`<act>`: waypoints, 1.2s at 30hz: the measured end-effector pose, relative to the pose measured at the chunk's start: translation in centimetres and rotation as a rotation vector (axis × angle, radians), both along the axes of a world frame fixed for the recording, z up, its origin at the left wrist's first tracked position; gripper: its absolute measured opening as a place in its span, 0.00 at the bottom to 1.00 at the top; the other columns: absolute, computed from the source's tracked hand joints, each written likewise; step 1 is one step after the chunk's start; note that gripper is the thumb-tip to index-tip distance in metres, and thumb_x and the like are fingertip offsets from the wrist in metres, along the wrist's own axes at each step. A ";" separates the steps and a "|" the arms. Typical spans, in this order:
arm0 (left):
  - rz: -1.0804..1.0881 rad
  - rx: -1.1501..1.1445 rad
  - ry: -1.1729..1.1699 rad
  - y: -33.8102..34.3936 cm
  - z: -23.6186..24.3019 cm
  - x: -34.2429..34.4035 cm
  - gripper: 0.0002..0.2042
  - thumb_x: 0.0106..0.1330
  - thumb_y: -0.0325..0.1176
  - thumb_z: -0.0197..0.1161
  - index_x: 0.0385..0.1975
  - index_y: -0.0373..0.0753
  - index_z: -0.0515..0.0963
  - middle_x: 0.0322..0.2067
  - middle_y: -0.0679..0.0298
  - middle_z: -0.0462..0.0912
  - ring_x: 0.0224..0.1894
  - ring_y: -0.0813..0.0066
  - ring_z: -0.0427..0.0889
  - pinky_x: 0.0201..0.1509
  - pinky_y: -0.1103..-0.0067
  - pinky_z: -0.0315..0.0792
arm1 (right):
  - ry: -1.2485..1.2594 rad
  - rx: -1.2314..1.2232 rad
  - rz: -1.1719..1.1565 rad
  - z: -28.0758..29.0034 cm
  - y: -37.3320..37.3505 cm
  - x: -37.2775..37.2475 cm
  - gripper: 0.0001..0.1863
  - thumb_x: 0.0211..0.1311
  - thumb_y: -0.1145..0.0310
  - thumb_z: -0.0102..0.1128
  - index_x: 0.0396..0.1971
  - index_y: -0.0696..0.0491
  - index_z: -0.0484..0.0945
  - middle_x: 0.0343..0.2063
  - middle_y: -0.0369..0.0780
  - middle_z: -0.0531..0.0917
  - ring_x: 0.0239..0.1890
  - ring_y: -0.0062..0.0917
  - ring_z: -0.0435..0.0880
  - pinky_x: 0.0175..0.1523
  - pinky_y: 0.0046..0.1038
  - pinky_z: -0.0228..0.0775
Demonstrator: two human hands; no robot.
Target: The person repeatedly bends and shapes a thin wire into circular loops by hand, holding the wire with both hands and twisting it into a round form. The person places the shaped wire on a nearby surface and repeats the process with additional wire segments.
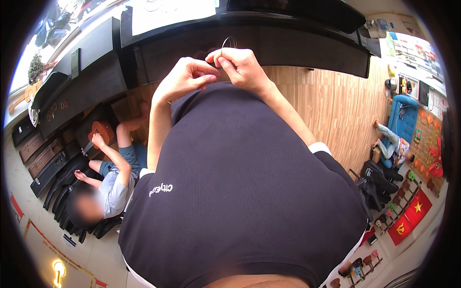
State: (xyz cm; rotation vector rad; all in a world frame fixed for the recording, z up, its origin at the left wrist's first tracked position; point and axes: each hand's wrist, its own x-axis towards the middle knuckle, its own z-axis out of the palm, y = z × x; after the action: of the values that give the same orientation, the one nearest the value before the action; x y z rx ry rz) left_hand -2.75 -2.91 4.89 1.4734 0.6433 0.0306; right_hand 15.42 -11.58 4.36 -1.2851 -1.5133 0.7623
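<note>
My right hand is closed, its thumb and fingers pinching a thin coiled wire string. The string's loops stick up above my knuckles. Close beside it on the left, my left hand has its fingers bent in and its thumb pointing toward the right hand. What the left fingers grip, if anything, is too small to make out. Both hands are up in front of my dark shirt, near the edge of a long black piece of furniture. Something dark shows between the hands, partly hidden by them.
White paper lies on the black top beyond my hands. At left, a seated person holds a small orange-brown guitar near several instrument cases. Wooden floor stretches right toward a blue sofa with another person.
</note>
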 end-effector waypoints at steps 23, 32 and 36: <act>0.003 0.180 0.065 0.5 -1.0 1.9 0.06 0.60 0.26 0.66 0.36 0.33 0.84 0.25 0.63 0.84 0.27 0.83 0.78 0.35 0.82 0.74 | -0.071 -0.015 -0.027 -1.3 0.8 0.5 0.05 0.61 0.78 0.49 0.27 0.59 0.74 0.23 0.43 0.81 0.24 0.29 0.81 0.32 0.26 0.74; 0.287 -0.532 -0.241 1.4 -1.3 0.9 0.06 0.60 0.22 0.66 0.36 0.32 0.81 0.27 0.59 0.83 0.25 0.81 0.79 0.32 0.86 0.75 | -0.193 -0.094 0.022 -1.7 0.8 1.2 0.09 0.62 0.70 0.51 0.24 0.56 0.75 0.19 0.44 0.79 0.22 0.39 0.79 0.29 0.34 0.71; 0.280 -0.599 -0.312 1.7 -1.9 0.6 0.06 0.59 0.24 0.67 0.36 0.35 0.81 0.30 0.60 0.83 0.27 0.82 0.79 0.32 0.87 0.75 | -0.110 -0.061 0.123 -1.7 1.2 1.3 0.10 0.63 0.73 0.48 0.23 0.58 0.73 0.15 0.42 0.74 0.17 0.31 0.72 0.26 0.27 0.65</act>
State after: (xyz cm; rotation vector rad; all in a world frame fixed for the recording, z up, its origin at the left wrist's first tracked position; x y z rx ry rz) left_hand -2.13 -1.19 2.99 0.7737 0.5366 0.2587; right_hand 16.75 -10.42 2.63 -1.3065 -1.6812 0.8338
